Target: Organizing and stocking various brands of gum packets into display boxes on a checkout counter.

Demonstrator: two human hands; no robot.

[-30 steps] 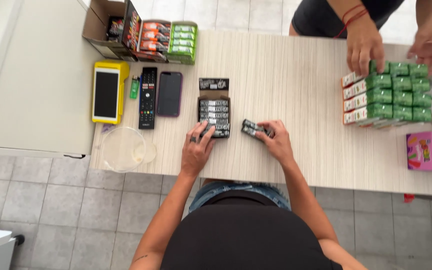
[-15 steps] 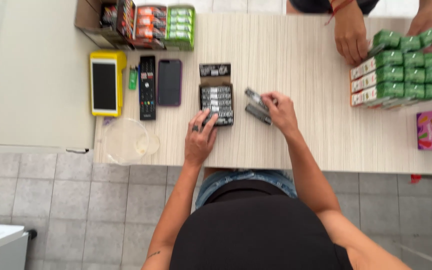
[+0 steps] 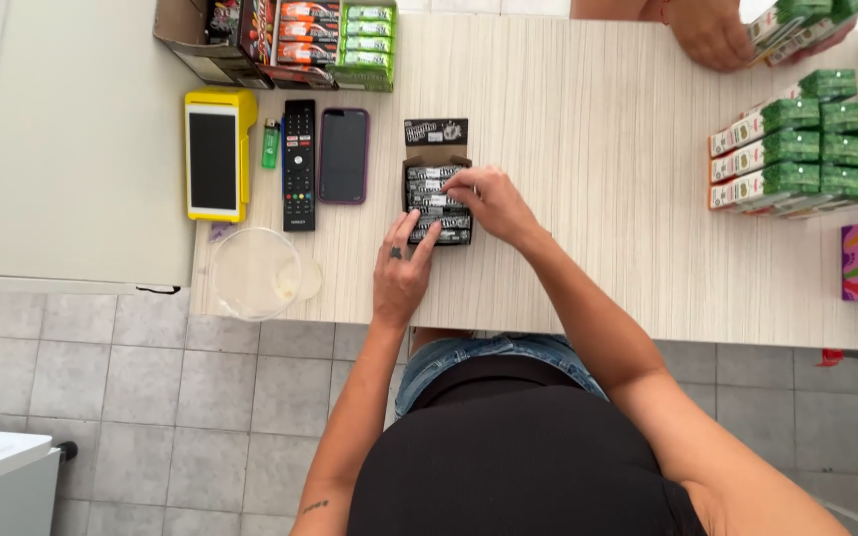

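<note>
A long wood-grain counter (image 3: 588,258) fills the upper half of the view, with grey floor tiles seen below its near edge. Toward the right edge, green and white cartons (image 3: 806,144) are stacked in rows, and another person's hand (image 3: 712,35) rests at the far edge beside them. At the far left corner, display boxes of orange and green packs (image 3: 335,40) are lined up. Near the left edge a yellow payment terminal (image 3: 214,156), a black remote (image 3: 297,164) and a dark phone (image 3: 344,156) lie side by side, with a clear plastic lid (image 3: 255,273) at the near left corner.

Near the middle of the counter, close to the near edge, a small black display box (image 3: 436,194) of dark candy packs stands with its flap raised. The box is steadied at its near end by the left hand (image 3: 404,273), fingers spread and laid flat on it, nothing grasped. The right hand (image 3: 489,203) is curled over the top rows, fingertips pressed onto a pack; whether one is pinched cannot be told.

The packs appear to be in the course of being seated in the box. A level row and a firm hold on the box seem called for next.
</note>
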